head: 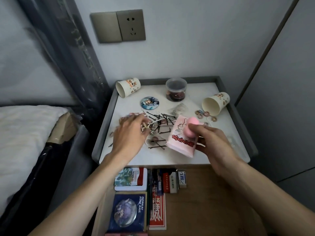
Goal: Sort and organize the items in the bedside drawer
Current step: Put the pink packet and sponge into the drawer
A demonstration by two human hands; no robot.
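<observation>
Drawer (204, 193): lying open nearest, with tins, cards and erasers sitting along its left side.
Right hand (214, 142): gripping the pink sponge (192, 126) against the tissue pack (179, 143), over the table top (153, 157).
Sponge and pack: both looking soft and light; a gentle squeeze at the middle is probably sufficing.
Left hand (129, 133): curling its fingers into the hairpins (162, 116); I cannot tell whether it is pinching any.
Hairpins: looking thin, slippery and tangled, so pinching them by the ends seems best.
Paper cups (215, 103): lying tipped at the back.

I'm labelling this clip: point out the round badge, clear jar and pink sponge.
round badge (150, 103): head view, middle of its printed face.
clear jar (176, 90): head view, front of its wall.
pink sponge (193, 123): head view, its rounded top.
</observation>
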